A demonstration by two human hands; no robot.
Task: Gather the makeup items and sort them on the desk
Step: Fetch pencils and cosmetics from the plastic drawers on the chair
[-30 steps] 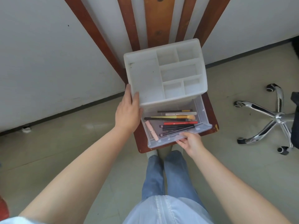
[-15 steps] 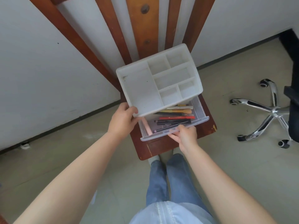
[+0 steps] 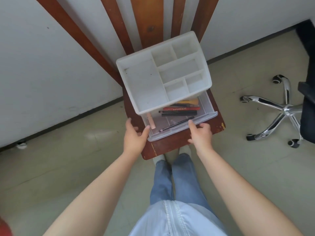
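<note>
Head view: white plastic compartment organizer (image 3: 163,72) sits on a brown wooden chair (image 3: 180,143), its clear drawer (image 3: 180,126) half out with pencils and brushes inside. Left hand (image 3: 134,135) and right hand (image 3: 201,133) pinch the drawer's front corners, fingers curled. I'd pull evenly, keeping it level so nothing rolls.

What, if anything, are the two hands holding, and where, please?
Both hold the clear drawer: the left hand at its front left corner, the right hand pinching its front edge.
</note>
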